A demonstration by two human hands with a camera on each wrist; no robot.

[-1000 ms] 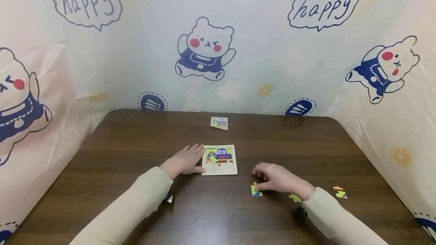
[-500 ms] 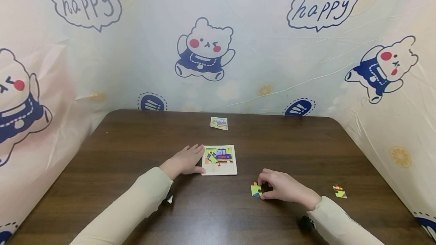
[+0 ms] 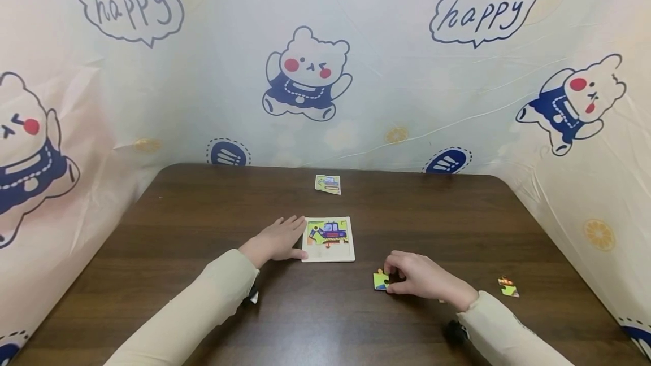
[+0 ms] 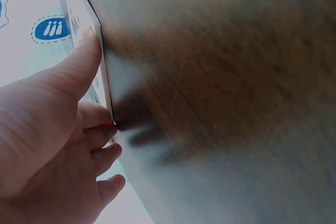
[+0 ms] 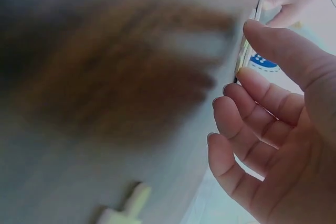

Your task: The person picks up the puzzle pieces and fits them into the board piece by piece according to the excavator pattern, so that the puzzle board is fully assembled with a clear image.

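A small white puzzle board (image 3: 328,239) with an excavator picture lies mid-table. My left hand (image 3: 300,237) lies flat beside its left edge; in the left wrist view the thumb (image 4: 79,61) presses against the board's rim (image 4: 106,95). To the board's lower right, my right hand (image 3: 389,279) pinches a yellow-green puzzle piece (image 3: 380,280) that lies on the table. In the right wrist view the thumb (image 5: 278,51) and curled fingers close round that piece's thin edge (image 5: 242,60).
A small picture card (image 3: 328,184) lies near the table's far edge. Another loose piece (image 3: 508,287) sits at the right, and one more (image 5: 126,208) lies by my right wrist. A printed plastic curtain (image 3: 325,61) surrounds the brown table (image 3: 178,213) on three sides.
My right hand drew back a little toward me and closed its fingers round the yellow-green piece, nudging it slightly left. The left hand and the board have stayed put.
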